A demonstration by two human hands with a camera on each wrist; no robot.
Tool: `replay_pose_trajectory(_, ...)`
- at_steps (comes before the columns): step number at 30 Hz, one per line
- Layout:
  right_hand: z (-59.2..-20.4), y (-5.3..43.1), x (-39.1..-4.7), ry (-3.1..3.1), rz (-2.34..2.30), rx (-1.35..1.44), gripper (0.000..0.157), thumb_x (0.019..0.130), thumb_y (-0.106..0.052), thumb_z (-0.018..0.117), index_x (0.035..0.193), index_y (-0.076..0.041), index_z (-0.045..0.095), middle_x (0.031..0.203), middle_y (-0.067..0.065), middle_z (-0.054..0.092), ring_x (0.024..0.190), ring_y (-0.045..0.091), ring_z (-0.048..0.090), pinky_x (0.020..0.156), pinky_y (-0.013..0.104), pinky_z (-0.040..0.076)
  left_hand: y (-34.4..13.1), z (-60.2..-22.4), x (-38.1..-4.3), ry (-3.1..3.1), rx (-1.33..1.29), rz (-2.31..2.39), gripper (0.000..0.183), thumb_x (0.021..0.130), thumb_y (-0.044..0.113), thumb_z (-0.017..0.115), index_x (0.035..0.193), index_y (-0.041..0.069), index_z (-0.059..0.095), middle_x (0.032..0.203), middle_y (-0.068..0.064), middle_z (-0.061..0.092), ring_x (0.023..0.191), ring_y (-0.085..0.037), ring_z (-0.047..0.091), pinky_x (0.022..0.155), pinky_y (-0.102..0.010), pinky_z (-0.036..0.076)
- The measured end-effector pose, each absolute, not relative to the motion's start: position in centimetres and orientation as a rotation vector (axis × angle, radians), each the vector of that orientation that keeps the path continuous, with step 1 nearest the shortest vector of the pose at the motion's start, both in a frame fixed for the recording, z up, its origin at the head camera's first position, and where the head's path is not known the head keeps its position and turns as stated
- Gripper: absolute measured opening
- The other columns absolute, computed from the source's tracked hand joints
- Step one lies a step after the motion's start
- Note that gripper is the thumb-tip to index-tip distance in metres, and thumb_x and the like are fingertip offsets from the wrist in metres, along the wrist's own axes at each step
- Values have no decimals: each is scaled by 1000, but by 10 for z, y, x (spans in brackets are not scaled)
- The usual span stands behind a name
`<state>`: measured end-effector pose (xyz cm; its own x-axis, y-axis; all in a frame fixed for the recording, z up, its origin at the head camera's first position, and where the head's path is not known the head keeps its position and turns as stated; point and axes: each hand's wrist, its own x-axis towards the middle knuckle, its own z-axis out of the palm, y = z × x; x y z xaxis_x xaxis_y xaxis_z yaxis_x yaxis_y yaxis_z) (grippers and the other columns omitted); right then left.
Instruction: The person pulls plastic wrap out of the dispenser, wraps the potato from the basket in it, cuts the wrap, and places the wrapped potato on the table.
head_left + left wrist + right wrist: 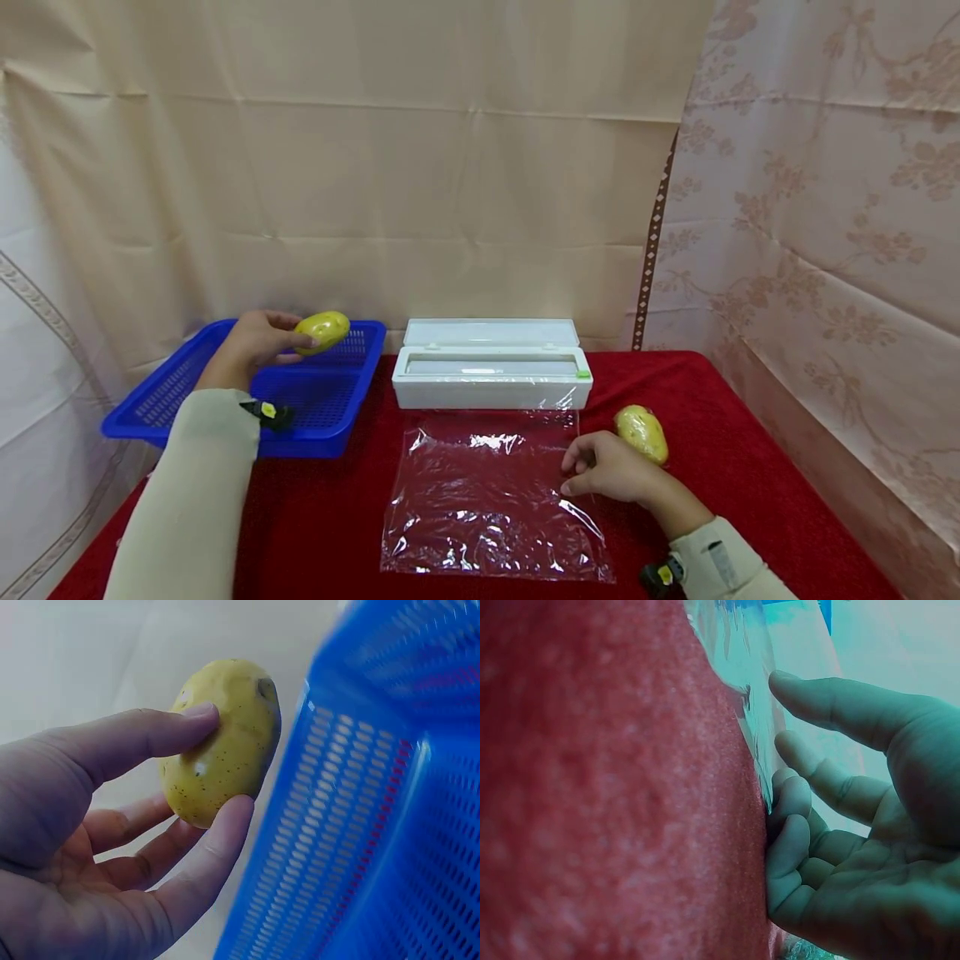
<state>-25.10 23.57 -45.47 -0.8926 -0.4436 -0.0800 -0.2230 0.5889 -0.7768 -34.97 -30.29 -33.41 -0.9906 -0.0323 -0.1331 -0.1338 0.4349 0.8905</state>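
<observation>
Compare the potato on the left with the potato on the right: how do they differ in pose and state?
The left potato is held up in the left grip, while the right potato lies on the red cloth. The left potato shows bare, speckled skin; the right potato appears film-wrapped, with shiny glints. Both are yellow and oblong.
</observation>
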Motion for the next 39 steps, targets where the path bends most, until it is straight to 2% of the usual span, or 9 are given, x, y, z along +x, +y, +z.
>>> replay_pose_trajectory(5,-456,235,-252,2549,-1196,-548,25,79,-14,88,93,-4,71,78,2,60,73,14,54,60,25,46,-292,-333,-335,2602,-63,1704,82,90,12,81,155,-6,36,154,-27,42,92,-2,65,95,-35,58)
replay_pose_trajectory(11,-457,236,-253,2553,-1199,-553,25,78,-15,89,93,-4,71,78,1,61,73,14,55,61,25,46,-270,-330,-314,2607,38,1809,79,87,11,84,151,-7,42,148,-27,46,91,0,67,92,-34,59)
replay_pose_trajectory(16,-459,237,-251,2548,-1216,-554,25,78,-15,88,93,-4,71,77,2,61,72,13,55,61,24,47,-251,-329,-299,2609,81,1839,78,85,14,86,149,-4,47,146,-26,50,93,-5,70,87,-34,61)
replay_pose_trajectory(21,-458,236,-251,2532,-1235,-540,25,78,-14,88,94,-3,71,78,3,61,73,15,55,61,25,46,-229,-335,-279,2646,147,1778,74,83,18,88,146,0,53,144,-25,54,110,-23,69,88,-38,61)
replay_pose_trajectory(26,-458,237,-253,2531,-1242,-529,25,79,-14,88,94,-4,71,77,3,60,73,15,54,60,25,46,-206,-347,-265,2672,243,1706,67,81,19,89,140,3,60,139,-23,61,118,-35,67,85,-36,62)
replay_pose_trajectory(30,-459,239,-255,2582,-1204,-531,24,77,-14,89,92,-6,71,74,1,56,69,12,52,58,24,45,-192,-357,-260,2710,252,1619,64,78,25,91,135,10,65,135,-18,65,117,-35,67,83,-35,59)
replay_pose_trajectory(39,-459,240,-254,2685,-1160,-575,23,73,-10,89,89,-8,71,71,-2,52,66,9,49,58,24,42,-160,-381,-259,2631,386,1616,56,76,15,92,126,7,70,115,-15,73,100,-26,72,78,-34,60)
